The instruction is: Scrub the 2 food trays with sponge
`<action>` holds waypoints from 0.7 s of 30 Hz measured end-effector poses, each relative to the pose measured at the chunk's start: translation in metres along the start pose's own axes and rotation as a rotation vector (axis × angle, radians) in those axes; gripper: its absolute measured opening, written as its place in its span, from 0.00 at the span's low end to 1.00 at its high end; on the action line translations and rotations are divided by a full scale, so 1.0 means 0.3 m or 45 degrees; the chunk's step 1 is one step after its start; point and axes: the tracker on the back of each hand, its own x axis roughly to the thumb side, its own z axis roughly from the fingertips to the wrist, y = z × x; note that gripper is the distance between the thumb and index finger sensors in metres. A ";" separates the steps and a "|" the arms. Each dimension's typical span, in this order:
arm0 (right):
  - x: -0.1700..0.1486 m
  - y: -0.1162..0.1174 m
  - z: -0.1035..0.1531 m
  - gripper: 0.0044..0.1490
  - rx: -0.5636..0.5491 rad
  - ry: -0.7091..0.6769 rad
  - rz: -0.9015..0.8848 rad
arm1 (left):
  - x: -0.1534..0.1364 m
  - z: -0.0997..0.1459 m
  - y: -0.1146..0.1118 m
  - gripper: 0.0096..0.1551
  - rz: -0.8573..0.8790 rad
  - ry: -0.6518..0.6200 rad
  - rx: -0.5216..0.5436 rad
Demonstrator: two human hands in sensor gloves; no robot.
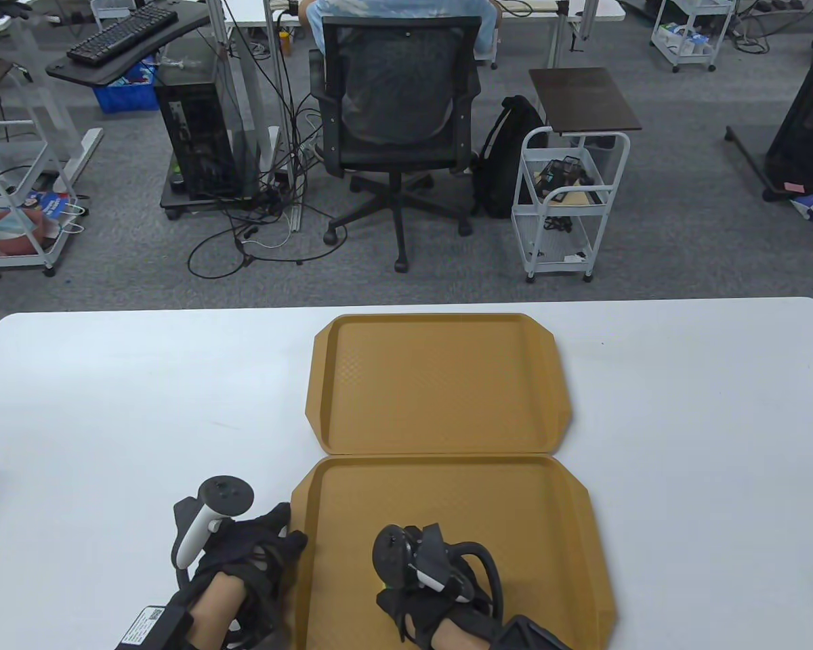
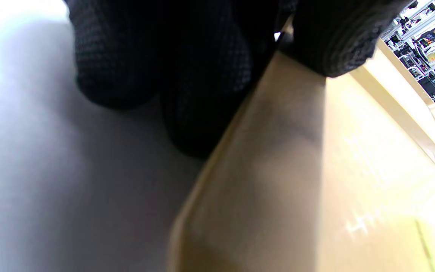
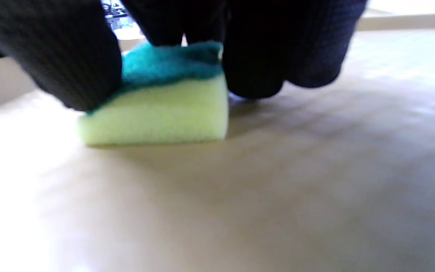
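Two tan food trays lie end to end on the white table: the far tray (image 1: 440,382) and the near tray (image 1: 549,514). My right hand (image 1: 413,582) is inside the near tray at its front left, gripping a yellow sponge with a green scouring top (image 3: 157,102) that sits flat on the tray floor (image 3: 278,189). The hand hides the sponge in the table view. My left hand (image 1: 271,548) holds the near tray's left rim (image 2: 240,158), thumb over the edge and fingers (image 2: 187,113) on the outside against the table.
White table surface (image 1: 122,406) lies to the left and right of the trays. Beyond the far edge stand an office chair (image 1: 396,128) with a seated person, a white cart (image 1: 572,196) and a computer tower (image 1: 200,142).
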 end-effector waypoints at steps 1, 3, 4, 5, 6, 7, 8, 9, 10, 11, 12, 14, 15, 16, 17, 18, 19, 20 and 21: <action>-0.024 -0.003 0.005 0.51 0.002 0.017 0.000 | 0.000 0.000 0.000 0.42 -0.003 0.000 0.001; -0.092 -0.009 0.022 0.51 0.003 0.062 -0.002 | 0.000 0.000 0.000 0.42 -0.006 0.001 0.003; -0.118 -0.011 0.030 0.51 0.004 0.080 -0.001 | -0.001 -0.001 0.000 0.42 -0.004 0.001 0.002; -0.164 -0.014 0.043 0.51 0.004 0.109 0.002 | -0.001 0.000 0.000 0.42 -0.001 0.002 0.001; -0.190 -0.016 0.050 0.51 0.004 0.126 0.003 | -0.001 0.000 -0.001 0.42 0.000 0.002 0.002; -0.226 -0.018 0.061 0.51 0.004 0.151 0.001 | 0.000 0.000 -0.001 0.42 -0.001 0.002 0.003; -0.256 -0.020 0.069 0.51 0.004 0.171 -0.001 | 0.000 0.000 -0.001 0.42 -0.003 0.002 0.005; -0.278 -0.021 0.076 0.51 0.004 0.187 -0.002 | 0.000 0.000 -0.001 0.42 -0.004 0.002 0.006; -0.315 -0.023 0.086 0.51 0.005 0.206 -0.006 | 0.004 0.004 -0.004 0.42 -0.013 0.003 0.014; -0.336 -0.024 0.092 0.51 0.005 0.218 -0.004 | 0.008 0.007 -0.006 0.42 -0.030 0.004 0.026; -0.356 -0.025 0.099 0.50 0.003 0.224 0.001 | 0.012 0.010 -0.007 0.43 -0.044 0.004 0.037; -0.391 -0.025 0.109 0.50 -0.004 0.241 0.006 | 0.021 0.016 -0.010 0.43 -0.080 0.007 0.061; -0.410 -0.023 0.115 0.50 -0.011 0.248 -0.008 | 0.024 0.017 -0.011 0.44 -0.091 0.012 0.070; -0.416 -0.022 0.117 0.50 -0.014 0.251 -0.018 | 0.025 0.019 -0.012 0.44 -0.093 0.017 0.074; -0.425 -0.017 0.121 0.49 -0.024 0.252 -0.040 | 0.025 0.020 -0.013 0.44 -0.093 0.021 0.079; -0.428 -0.014 0.126 0.49 -0.040 0.248 -0.043 | 0.024 0.020 -0.017 0.45 -0.094 0.018 0.078; -0.428 -0.013 0.128 0.48 -0.050 0.247 -0.040 | 0.021 0.017 -0.020 0.46 -0.091 0.003 0.056; -0.426 -0.013 0.130 0.47 -0.056 0.255 -0.029 | 0.016 0.013 -0.024 0.48 -0.073 -0.013 -0.013; -0.424 -0.013 0.130 0.46 -0.056 0.253 -0.019 | 0.013 0.014 -0.026 0.51 -0.040 -0.015 -0.045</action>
